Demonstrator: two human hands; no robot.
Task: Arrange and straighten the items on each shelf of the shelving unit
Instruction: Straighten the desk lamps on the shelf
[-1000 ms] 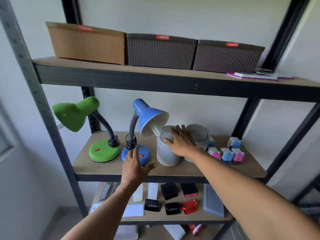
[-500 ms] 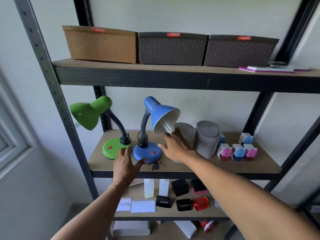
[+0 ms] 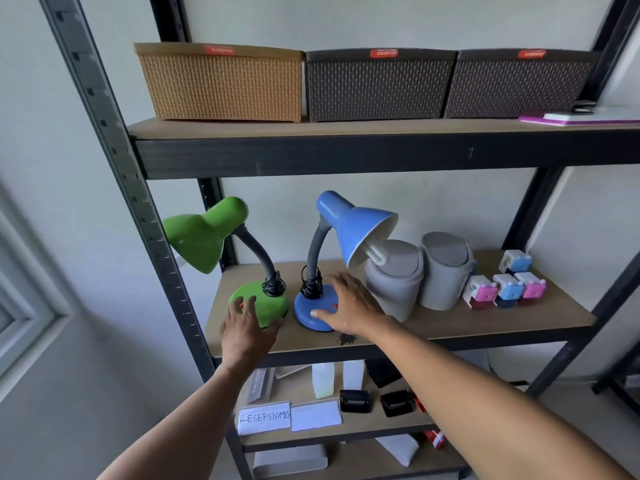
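Soft, even daylight filled the scene, brighter on the right, where the white wall beyond the right hand nearly washed out. Pale highlights lay on the green lamp shade above the left hand and on the blue lamp shade above the right. The shelf under both hands showed only faint shadows. Wide-angle distortion bowed the upright post left of the hands. Detail looked slightly soft throughout.

Looks from head height, forward and slightly down, close to the shelves; middle shelf just past the fingers, centred. One view only.
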